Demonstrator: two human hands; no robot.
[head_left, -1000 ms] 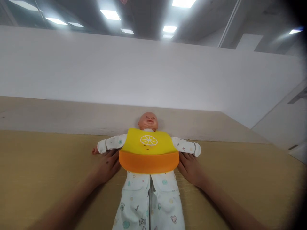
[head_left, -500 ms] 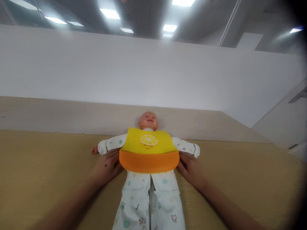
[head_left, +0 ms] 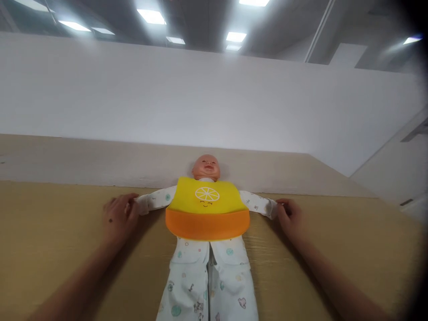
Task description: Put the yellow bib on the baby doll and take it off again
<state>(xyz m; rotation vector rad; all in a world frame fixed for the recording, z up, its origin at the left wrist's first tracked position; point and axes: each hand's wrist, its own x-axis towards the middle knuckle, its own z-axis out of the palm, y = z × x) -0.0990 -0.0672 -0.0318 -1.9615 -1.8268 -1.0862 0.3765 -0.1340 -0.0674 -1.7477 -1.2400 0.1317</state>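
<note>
A baby doll (head_left: pixel 206 166) lies face up on a wooden table (head_left: pixel 53 240), arms spread, dressed in a white printed sleepsuit (head_left: pixel 207 281). A yellow bib with an orange pocket (head_left: pixel 207 209) covers its chest. My left hand (head_left: pixel 118 217) is at the end of the doll's arm on the left, fingers curled around its hand and cuff. My right hand (head_left: pixel 289 215) pinches the sleeve cuff at the end of the doll's other arm.
A low beige ledge (head_left: pixel 100 162) runs behind the doll's head, with a white wall (head_left: pixel 167 98) above it. The table stretches to both sides of the doll. Ceiling lights shine overhead.
Both my hands have left the sides of the bib and moved outward to the ends of the doll's arms, closing on its cuffs. The doll has stayed in place.
</note>
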